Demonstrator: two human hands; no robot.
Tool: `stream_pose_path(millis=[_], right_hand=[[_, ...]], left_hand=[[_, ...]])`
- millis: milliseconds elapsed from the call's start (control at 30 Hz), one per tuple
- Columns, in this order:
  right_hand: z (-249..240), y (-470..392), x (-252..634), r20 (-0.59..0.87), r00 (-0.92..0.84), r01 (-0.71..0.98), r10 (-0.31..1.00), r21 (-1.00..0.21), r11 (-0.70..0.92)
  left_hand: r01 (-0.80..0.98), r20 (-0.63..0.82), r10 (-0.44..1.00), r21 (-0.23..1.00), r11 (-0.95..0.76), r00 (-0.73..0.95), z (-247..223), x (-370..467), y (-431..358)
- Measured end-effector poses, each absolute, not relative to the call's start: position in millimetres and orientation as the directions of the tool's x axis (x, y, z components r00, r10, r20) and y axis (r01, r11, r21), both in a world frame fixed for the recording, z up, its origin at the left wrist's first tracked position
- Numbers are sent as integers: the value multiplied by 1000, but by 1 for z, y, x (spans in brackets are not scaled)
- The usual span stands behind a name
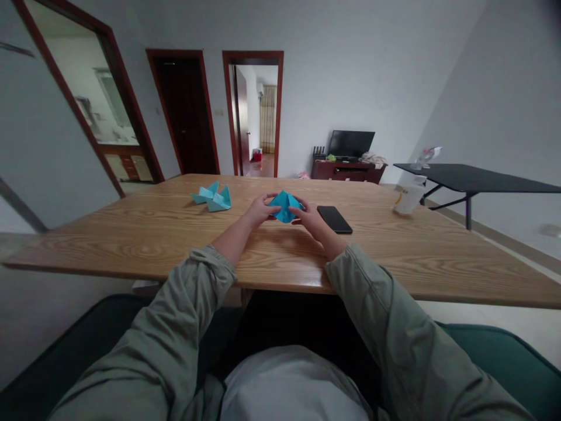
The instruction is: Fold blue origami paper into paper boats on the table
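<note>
A bright blue folded paper piece (284, 206) is held just above the wooden table (144, 242), between both hands. My left hand (262, 210) grips its left side, with the thumb on the near face. On the right side, my right hand (308, 216) holds it in the same way, fingers around the back. Some fingertips are hidden behind the paper. To the left, a lighter blue folded paper shape (213, 197) with pointed flaps rests on the table. A black phone-like slab (334, 219) lies flat just right of my right hand.
A whitish translucent container (409, 196) stands toward the table's right side. Beyond it is a black folding table (473, 175) with a clear plastic item on top. A television (351, 144) on a low dark cabinet is by the far wall.
</note>
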State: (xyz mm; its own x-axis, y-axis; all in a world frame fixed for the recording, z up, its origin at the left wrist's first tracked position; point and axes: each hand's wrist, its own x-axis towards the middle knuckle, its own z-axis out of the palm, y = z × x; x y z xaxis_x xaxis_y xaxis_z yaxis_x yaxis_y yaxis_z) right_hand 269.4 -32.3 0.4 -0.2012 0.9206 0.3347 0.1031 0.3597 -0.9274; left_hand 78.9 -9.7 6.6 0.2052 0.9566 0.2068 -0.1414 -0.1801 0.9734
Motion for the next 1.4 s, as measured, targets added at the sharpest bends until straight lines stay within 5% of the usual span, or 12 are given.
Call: stream_pose_path(millis=[367, 933, 1400], right_hand=[[-8, -25, 270, 330, -245, 139, 912, -919, 370], [-5, -28, 270, 253, -308, 47, 917, -959, 281], [-13, -19, 275, 322, -380, 319, 868, -835, 449]], left_hand=[[85, 176, 909, 971, -223, 379, 6, 74, -19], [134, 201, 884, 951, -280, 422, 12, 66, -24], [244, 205, 896, 917, -317, 393, 10, 71, -27]])
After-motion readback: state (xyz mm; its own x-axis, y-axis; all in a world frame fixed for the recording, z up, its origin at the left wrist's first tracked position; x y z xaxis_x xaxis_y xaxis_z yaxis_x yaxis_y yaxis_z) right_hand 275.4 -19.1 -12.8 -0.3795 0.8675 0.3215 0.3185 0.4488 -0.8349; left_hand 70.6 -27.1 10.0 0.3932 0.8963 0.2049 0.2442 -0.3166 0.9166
